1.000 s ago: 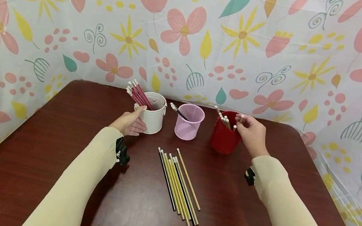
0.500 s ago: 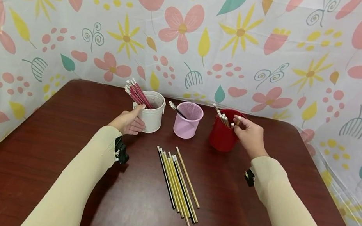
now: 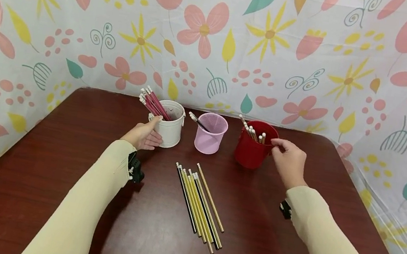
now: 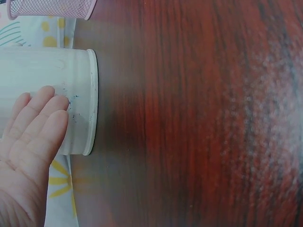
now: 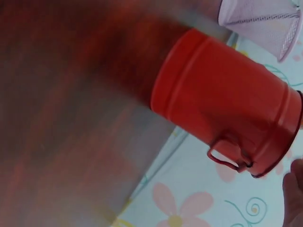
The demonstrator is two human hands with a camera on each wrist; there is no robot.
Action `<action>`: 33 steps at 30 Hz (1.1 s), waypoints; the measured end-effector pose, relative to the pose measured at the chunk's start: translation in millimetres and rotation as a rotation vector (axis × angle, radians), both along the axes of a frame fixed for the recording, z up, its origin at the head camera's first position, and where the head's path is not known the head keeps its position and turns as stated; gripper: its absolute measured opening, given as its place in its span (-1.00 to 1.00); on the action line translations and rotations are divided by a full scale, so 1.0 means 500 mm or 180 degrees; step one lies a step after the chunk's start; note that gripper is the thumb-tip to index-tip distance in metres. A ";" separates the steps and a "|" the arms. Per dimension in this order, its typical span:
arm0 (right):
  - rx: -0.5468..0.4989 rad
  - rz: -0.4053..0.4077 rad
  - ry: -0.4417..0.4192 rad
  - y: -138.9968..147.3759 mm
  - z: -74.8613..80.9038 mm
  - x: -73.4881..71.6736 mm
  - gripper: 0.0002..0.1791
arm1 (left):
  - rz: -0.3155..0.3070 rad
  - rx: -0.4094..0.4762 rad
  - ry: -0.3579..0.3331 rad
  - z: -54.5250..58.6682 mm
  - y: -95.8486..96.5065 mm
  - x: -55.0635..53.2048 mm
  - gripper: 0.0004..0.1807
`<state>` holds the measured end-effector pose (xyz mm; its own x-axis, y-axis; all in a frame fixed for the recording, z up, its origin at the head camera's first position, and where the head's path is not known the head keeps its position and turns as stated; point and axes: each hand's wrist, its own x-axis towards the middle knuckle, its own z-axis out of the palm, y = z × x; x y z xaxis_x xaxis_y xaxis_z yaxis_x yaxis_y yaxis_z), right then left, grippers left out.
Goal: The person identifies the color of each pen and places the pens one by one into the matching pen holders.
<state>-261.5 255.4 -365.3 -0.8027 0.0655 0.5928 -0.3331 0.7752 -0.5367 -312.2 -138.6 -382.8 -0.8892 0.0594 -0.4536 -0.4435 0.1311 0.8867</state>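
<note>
My left hand rests against the white bucket, fingers straight along its side in the left wrist view and thumb by the rim. Several dark-pink pencils with white erasers lean in that bucket. At the right, my right hand is beside the rim of the red bucket, holding nothing. In the right wrist view its fingertips show at the edge, apart from the red bucket. Several pencils with white erasers stand in the red bucket; their lower parts are hidden.
Between the buckets stands a pink mesh cup with dark pencils leaning in it. Several black, yellow and gold pencils lie on the brown table in front. A flowered curtain hangs behind.
My right hand has let go of a pencil, which now stands in the red bucket, and has drawn back to the right. The left hand stays at the white bucket.
</note>
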 end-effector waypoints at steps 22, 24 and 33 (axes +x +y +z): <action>0.1225 0.1341 -0.2487 -0.199 -0.061 0.024 -0.85 | 0.0007 -0.0017 0.0012 0.004 -0.002 -0.001 -0.21; 0.1250 0.1237 -0.2702 -0.219 -0.063 0.021 -0.81 | 0.0012 -0.0018 0.0011 0.003 -0.001 -0.001 -0.22; 0.1396 0.1034 -0.2881 -0.272 -0.065 0.020 -0.56 | -0.0040 -0.0001 0.0008 0.000 -0.001 0.002 -0.17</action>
<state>-251.5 119.2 -397.7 -0.8978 -0.3067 -0.3159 -0.1750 0.9070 -0.3831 -311.0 -139.0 -382.8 -0.8895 0.0706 -0.4514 -0.4396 0.1368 0.8877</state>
